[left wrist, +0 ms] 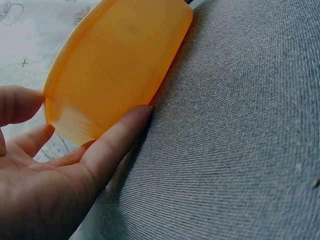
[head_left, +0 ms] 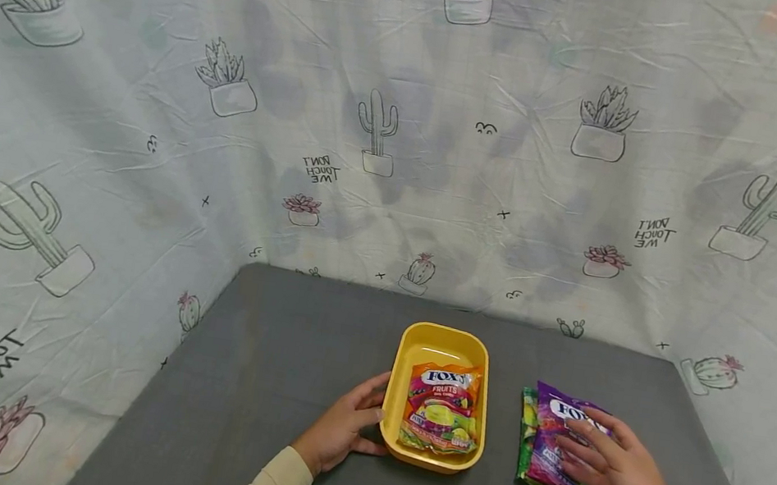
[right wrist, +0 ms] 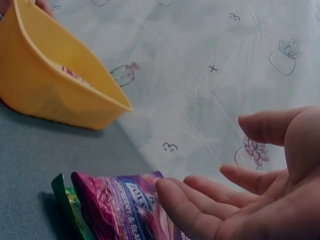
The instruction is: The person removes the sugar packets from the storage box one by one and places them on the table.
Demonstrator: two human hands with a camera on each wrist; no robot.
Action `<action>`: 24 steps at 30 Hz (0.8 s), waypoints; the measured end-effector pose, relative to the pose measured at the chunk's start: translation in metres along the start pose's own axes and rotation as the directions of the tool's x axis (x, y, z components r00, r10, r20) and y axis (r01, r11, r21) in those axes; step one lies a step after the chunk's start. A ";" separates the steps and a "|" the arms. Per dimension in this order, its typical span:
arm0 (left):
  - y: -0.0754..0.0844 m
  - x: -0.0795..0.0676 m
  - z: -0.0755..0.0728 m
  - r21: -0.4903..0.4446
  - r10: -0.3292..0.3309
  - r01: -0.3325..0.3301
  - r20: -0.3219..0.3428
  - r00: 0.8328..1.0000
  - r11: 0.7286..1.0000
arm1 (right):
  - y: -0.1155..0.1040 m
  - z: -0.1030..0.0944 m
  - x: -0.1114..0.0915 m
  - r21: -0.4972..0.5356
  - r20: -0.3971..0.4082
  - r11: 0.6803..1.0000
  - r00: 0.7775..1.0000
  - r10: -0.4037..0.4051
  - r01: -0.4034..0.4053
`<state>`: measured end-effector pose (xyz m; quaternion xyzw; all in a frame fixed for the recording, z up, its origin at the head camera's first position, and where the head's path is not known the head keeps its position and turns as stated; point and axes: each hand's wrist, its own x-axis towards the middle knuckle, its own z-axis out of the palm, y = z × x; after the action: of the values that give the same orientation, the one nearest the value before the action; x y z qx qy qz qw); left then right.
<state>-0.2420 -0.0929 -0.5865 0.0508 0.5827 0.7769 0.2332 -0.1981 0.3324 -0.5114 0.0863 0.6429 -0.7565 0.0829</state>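
Note:
A yellow rectangular tub (head_left: 428, 459) stands on the grey table, with an orange-and-pink FOX'S FRUITS candy bag (head_left: 443, 391) lying inside it. My left hand (head_left: 346, 427) rests with spread, extended fingers against the tub's left side; the left wrist view shows the fingertips on its wall (left wrist: 115, 60) and rim. To the right of the tub, a purple FOX'S candy bag (head_left: 552, 456) lies over a green bag (head_left: 526, 436), which shows only along its edges. My right hand (head_left: 613, 469) hovers over the purple bag, fingers apart and relaxed, a fingertip overlapping the bag in the right wrist view.
A pale curtain (head_left: 445, 159) printed with potted cacti hangs behind and along both sides of the grey table (head_left: 282, 360). The table's far edge meets the cloth. A gap of bare table separates the tub from the two bags. A dark object sits at the left sleeve.

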 end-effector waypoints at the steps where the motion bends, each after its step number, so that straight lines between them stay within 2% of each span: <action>1: 0.000 0.000 0.000 0.000 0.000 0.000 -0.001 1.000 1.000 | 0.000 0.001 0.000 0.003 0.001 1.000 1.000 0.004 -0.004; 6: 0.000 0.001 0.000 0.002 -0.001 0.001 -0.004 1.000 1.000 | -0.003 0.006 0.001 -0.002 0.019 1.000 1.000 0.004 -0.004; 15: -0.001 0.001 0.001 0.007 -0.005 0.005 -0.007 1.000 1.000 | -0.004 0.026 0.002 -0.124 0.025 0.991 0.998 0.050 -0.046; 24: 0.000 0.001 0.001 0.008 -0.010 0.010 -0.002 1.000 1.000 | -0.004 0.044 0.003 -0.123 0.049 0.989 0.994 0.093 -0.086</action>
<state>-0.2427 -0.0919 -0.5866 0.0482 0.5861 0.7736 0.2362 -0.2035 0.2898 -0.5011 0.0895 0.6805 -0.7138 0.1393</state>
